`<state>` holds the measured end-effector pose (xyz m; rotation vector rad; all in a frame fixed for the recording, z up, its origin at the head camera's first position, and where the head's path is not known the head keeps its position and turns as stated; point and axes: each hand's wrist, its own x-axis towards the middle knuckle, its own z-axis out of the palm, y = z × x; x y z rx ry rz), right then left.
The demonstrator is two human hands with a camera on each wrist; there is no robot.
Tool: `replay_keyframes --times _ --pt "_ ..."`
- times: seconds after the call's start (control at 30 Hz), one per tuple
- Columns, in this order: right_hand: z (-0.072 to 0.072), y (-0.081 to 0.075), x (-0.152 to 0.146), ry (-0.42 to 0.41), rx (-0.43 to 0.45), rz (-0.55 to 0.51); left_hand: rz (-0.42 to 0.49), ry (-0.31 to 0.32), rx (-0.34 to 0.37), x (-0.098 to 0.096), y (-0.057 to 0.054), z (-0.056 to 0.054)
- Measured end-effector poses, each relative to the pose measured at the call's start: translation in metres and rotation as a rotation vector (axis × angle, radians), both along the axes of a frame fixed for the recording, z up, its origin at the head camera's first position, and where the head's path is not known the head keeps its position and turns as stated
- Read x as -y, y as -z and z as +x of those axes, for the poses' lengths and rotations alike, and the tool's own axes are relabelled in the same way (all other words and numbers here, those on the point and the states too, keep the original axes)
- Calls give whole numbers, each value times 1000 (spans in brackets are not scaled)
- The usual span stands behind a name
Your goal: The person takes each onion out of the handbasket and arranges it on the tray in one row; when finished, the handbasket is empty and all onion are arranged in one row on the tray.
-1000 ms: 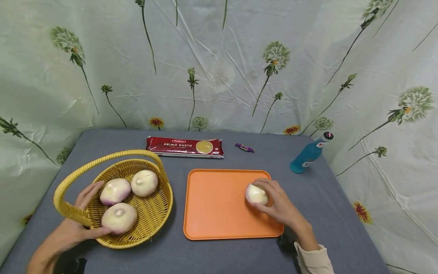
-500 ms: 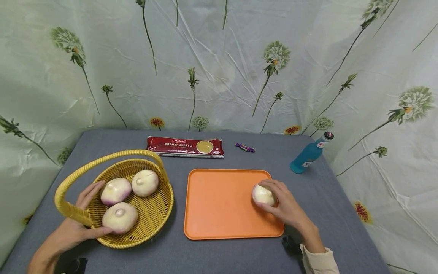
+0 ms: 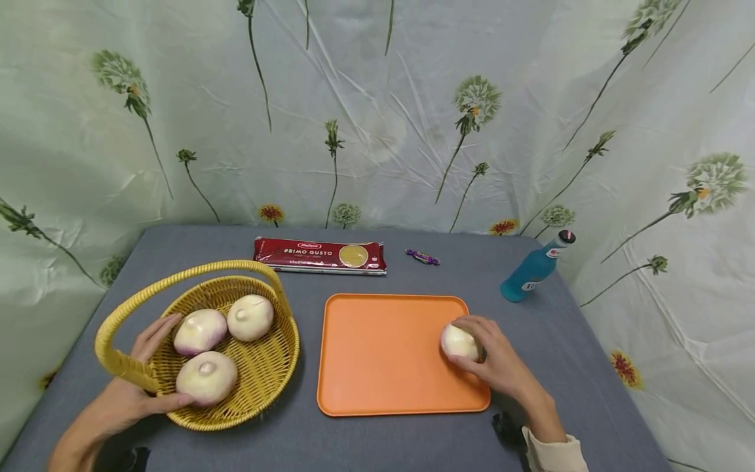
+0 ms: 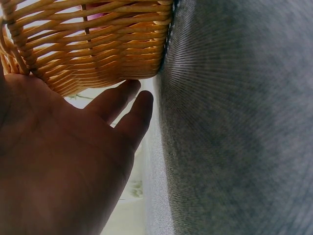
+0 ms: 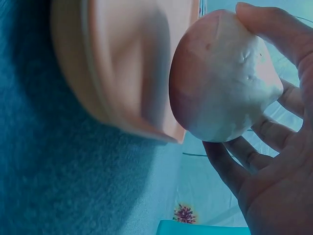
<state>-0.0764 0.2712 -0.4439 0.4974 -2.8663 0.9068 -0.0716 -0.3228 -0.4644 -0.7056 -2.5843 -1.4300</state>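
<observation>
My right hand (image 3: pixel 498 360) grips a white-and-purple turnip (image 3: pixel 459 342) over the right side of an orange tray (image 3: pixel 377 401). In the right wrist view, the thumb is on one side of the turnip (image 5: pixel 220 78) and the fingers curl around the other, with the tray (image 5: pixel 98 73) beyond. At the left, my left hand (image 3: pixel 126 393) holds the yellow wicker basket (image 3: pixel 268 387) at its rim, thumb at the front and fingers behind the handle's base. Inside lie three more turnips (image 3: pixel 206 378). The left wrist view shows the palm against the basket's woven wall (image 4: pixel 98 54).
A red spaghetti packet (image 3: pixel 318 255) lies at the back of the grey-covered table, with a purple wrapped candy (image 3: pixel 422 256) to its right. A blue bottle (image 3: pixel 533 270) stands at the back right. A flower-print curtain (image 3: pixel 377 131) hangs behind and at the sides.
My right hand has moved right over the tray and slightly toward me, carrying the turnip. The left hand and the basket have stayed in place.
</observation>
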Motion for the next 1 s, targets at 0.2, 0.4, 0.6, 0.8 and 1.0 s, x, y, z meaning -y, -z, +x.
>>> replay_keyframes --times 0.2,0.4,0.6,0.8,1.0 --pt "0 1 -3 8 5 5 -11 -6 -10 -1 -1 -1" --pt "1 2 -4 3 3 10 -2 2 -18 -1 0 -1" --pt "0 3 -6 9 11 6 -10 -2 -15 -1 0 0" --pt "1 4 -6 5 18 3 -8 -2 -13 -1 1 0" --pt "0 5 -5 6 35 2 -29 -26 19 -1 -3 2"
